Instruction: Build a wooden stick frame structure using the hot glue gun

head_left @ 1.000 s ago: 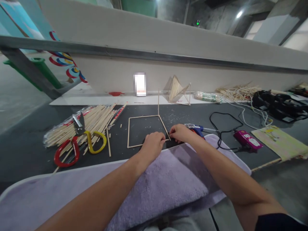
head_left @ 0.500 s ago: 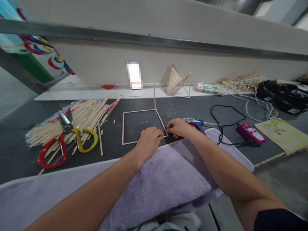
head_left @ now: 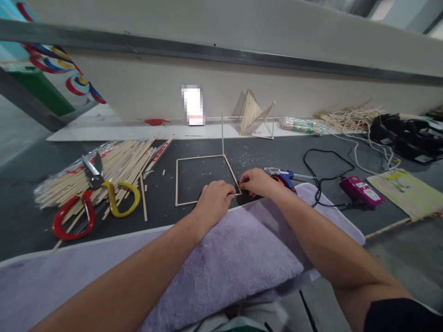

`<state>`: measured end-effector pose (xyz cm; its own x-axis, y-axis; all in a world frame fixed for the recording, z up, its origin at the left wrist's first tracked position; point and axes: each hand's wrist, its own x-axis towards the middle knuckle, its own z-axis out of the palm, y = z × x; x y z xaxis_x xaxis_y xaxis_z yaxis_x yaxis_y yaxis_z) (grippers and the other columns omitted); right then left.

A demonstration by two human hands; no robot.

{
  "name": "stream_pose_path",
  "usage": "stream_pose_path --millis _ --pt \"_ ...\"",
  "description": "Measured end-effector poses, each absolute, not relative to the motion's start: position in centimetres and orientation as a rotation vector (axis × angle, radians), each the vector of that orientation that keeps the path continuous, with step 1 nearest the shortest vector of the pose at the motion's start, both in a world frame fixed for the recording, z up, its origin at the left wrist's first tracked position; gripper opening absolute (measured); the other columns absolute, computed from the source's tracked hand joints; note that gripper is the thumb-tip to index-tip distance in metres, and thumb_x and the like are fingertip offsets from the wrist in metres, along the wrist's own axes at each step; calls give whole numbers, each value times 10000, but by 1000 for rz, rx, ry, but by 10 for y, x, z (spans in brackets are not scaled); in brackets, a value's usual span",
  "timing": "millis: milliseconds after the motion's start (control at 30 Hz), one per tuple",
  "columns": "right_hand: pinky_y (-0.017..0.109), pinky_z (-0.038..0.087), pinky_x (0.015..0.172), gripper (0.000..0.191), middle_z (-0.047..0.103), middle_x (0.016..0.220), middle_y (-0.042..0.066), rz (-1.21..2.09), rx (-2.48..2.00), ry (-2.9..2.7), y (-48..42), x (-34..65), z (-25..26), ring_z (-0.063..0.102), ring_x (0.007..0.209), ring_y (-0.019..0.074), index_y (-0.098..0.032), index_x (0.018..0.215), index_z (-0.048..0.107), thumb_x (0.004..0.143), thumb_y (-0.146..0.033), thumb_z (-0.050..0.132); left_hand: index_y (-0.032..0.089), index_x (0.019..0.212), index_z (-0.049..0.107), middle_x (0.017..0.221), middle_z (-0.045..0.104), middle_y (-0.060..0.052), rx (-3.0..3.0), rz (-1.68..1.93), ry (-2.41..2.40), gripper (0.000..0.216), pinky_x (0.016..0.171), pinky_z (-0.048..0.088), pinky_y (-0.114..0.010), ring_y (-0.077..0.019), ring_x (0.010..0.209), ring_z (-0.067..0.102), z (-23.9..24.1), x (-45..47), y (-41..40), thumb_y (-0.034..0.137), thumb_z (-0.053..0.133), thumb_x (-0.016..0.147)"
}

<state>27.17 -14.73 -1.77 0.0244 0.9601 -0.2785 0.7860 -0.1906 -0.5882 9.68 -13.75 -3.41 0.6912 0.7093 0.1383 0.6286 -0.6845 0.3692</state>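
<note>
A square frame of thin wooden sticks (head_left: 177, 182) lies flat on the dark tabletop, with one stick (head_left: 223, 133) standing upright at its far right corner. My left hand (head_left: 215, 198) closes its fingers over the front stick, hiding part of it. At the near right corner, my right hand (head_left: 255, 181) pinches the frame, fingertips at the end of the side stick. Close beyond my right hand lies a blue hot glue gun (head_left: 284, 177), partly hidden by my arm.
Scissors (head_left: 90, 203) with red and yellow handles rest on a pile of wooden sticks (head_left: 128, 161). A lilac towel (head_left: 235, 249) covers the front edge. Behind stand a lit phone (head_left: 194, 106) and a stick model (head_left: 254, 115). A cable runs to a purple box (head_left: 362, 190).
The view has shifted very slightly. Both hands keep their places at the frame's near right corner, and nothing else has visibly moved.
</note>
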Motion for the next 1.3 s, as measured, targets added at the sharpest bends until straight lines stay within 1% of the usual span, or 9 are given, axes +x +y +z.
stream_pose_path --millis 300,600,733,833,967,1067,1167,1300 --pt "165 442 412 147 628 551 8 863 -2049 -1846 -146 273 -22 572 447 108 -169 788 675 734 -255 568 240 861 655 896 616 -30 2586 367 1080 184 802 386 -301 -167 895 530 -32 98 -137 261 475 828" --pt "162 424 421 161 619 538 0 805 -2033 -1885 -146 274 -25 563 438 101 -166 803 679 741 -254 560 248 867 658 883 610 -30 2615 367 1073 187 772 380 -291 -166 875 520 -33 98 -137 267 475 832" --pt "171 430 437 168 634 569 2 791 -2038 -1891 -146 274 -27 564 445 101 -169 812 682 739 -256 559 245 869 652 887 611 -27 2615 376 1066 189 764 377 -290 -164 870 516 -33 98 -138 254 467 836" --pt "171 429 443 171 642 591 1 778 -2038 -1889 -146 274 -26 561 450 98 -172 814 684 740 -260 557 244 864 651 883 609 -28 2614 374 1072 192 767 375 -296 -166 866 514 -32 99 -138 248 461 836" --pt "162 423 460 151 632 568 -10 734 -2038 -1907 -147 273 -24 553 458 89 -178 789 684 731 -259 571 244 866 651 888 606 -34 2601 366 1081 195 775 373 -303 -172 881 514 -31 98 -138 250 459 835" --pt "157 417 458 143 626 555 -12 714 -2031 -1911 -148 272 -24 551 460 87 -176 767 681 726 -265 577 245 859 652 888 604 -36 2592 363 1098 197 781 373 -308 -176 890 514 -29 98 -140 250 457 834" --pt "157 417 441 152 633 576 -6 745 -2044 -1879 -148 271 -26 551 449 86 -170 787 677 732 -260 568 244 873 655 900 604 -40 2584 353 1119 204 800 373 -312 -177 900 514 -27 98 -141 253 454 835" --pt "155 416 416 161 627 573 -4 783 -2062 -1838 -147 271 -29 552 440 88 -164 810 671 736 -258 562 247 865 654 901 607 -35 2584 333 1149 198 780 376 -311 -180 900 515 -26 99 -142 253 459 829"
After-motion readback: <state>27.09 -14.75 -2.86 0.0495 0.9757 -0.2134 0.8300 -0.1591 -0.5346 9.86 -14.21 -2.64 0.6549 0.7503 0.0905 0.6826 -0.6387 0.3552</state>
